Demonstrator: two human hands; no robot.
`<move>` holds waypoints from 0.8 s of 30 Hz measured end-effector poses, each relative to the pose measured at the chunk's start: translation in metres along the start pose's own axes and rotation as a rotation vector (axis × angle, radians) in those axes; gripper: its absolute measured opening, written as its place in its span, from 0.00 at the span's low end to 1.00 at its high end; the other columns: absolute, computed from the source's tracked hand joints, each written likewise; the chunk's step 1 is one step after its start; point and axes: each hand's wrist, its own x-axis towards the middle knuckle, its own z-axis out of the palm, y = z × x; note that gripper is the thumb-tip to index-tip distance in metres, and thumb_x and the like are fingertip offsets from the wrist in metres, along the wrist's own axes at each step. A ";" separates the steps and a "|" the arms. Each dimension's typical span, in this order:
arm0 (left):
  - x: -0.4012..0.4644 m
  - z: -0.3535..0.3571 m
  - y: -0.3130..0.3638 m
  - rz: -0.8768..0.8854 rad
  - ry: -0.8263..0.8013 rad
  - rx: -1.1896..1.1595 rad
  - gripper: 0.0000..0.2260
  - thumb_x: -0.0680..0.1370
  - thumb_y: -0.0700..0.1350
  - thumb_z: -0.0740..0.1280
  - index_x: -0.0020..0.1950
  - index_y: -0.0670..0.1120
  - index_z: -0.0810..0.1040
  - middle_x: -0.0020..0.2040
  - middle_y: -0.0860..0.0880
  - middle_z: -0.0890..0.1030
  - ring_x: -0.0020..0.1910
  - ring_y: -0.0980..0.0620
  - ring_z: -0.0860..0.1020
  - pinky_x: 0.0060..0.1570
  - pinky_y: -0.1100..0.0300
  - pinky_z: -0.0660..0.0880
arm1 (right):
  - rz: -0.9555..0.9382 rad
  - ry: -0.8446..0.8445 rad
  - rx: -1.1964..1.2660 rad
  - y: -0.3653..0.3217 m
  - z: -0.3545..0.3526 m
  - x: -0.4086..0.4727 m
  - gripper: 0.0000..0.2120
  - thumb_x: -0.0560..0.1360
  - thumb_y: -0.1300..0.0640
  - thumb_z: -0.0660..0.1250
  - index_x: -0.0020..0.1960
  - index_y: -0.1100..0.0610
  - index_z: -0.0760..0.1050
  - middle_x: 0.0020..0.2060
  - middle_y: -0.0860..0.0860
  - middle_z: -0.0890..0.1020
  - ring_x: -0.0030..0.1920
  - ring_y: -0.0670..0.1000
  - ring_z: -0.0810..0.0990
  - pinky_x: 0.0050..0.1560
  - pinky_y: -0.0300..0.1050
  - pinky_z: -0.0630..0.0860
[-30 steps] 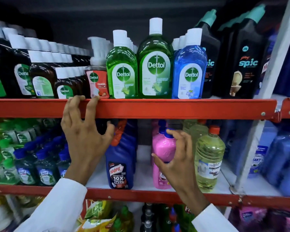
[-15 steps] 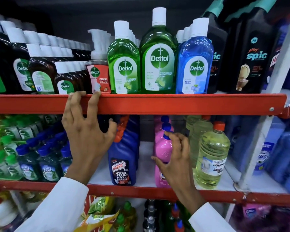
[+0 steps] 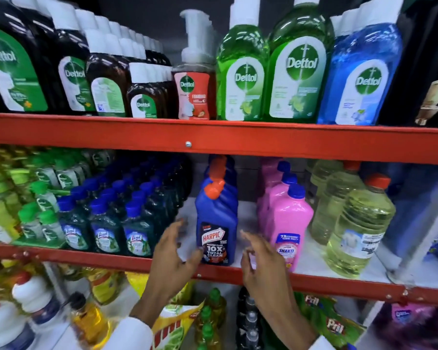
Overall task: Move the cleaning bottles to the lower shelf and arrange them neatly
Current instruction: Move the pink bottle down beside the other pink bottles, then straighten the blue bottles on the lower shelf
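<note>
1. Left hand [image 3: 171, 258] and right hand [image 3: 262, 262]: fingers spread, holding nothing, flanking the blue toilet-cleaner bottle [image 3: 216, 223] upright at the middle shelf [image 3: 339, 286] front edge.
2. Left thumb seems to touch its label; the right hand is apart.
3. Judgement: no bottle lifted yet; moving and tidying all remain.

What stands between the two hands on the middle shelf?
In the head view, the blue Harpic bottle stands upright between the left hand and the right hand. The left thumb appears to touch it; the right hand does not.
</note>
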 end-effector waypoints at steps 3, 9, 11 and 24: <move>0.013 0.005 -0.012 -0.078 -0.215 -0.047 0.31 0.73 0.53 0.75 0.75 0.51 0.70 0.63 0.58 0.80 0.59 0.66 0.80 0.52 0.66 0.81 | 0.129 -0.191 0.050 0.005 0.021 0.011 0.25 0.75 0.64 0.66 0.71 0.53 0.71 0.60 0.50 0.83 0.57 0.52 0.84 0.57 0.34 0.75; 0.025 0.011 -0.029 -0.055 -0.256 -0.031 0.28 0.68 0.60 0.72 0.65 0.50 0.78 0.57 0.53 0.87 0.55 0.56 0.85 0.56 0.49 0.83 | 0.194 -0.377 0.026 0.020 0.031 0.026 0.20 0.75 0.60 0.72 0.66 0.56 0.75 0.56 0.50 0.86 0.55 0.50 0.84 0.50 0.31 0.74; 0.025 0.013 -0.030 -0.048 -0.244 -0.042 0.26 0.68 0.59 0.73 0.64 0.51 0.79 0.56 0.53 0.87 0.54 0.57 0.85 0.56 0.50 0.83 | 0.187 -0.370 0.033 0.025 0.033 0.024 0.20 0.75 0.59 0.72 0.66 0.55 0.75 0.57 0.51 0.85 0.56 0.50 0.84 0.54 0.38 0.78; 0.006 0.019 -0.025 -0.031 -0.045 -0.103 0.29 0.69 0.56 0.80 0.68 0.53 0.76 0.60 0.61 0.81 0.60 0.65 0.79 0.53 0.68 0.80 | 0.183 -0.202 0.235 0.032 0.005 -0.007 0.20 0.74 0.65 0.71 0.62 0.49 0.78 0.56 0.42 0.84 0.55 0.39 0.83 0.60 0.37 0.79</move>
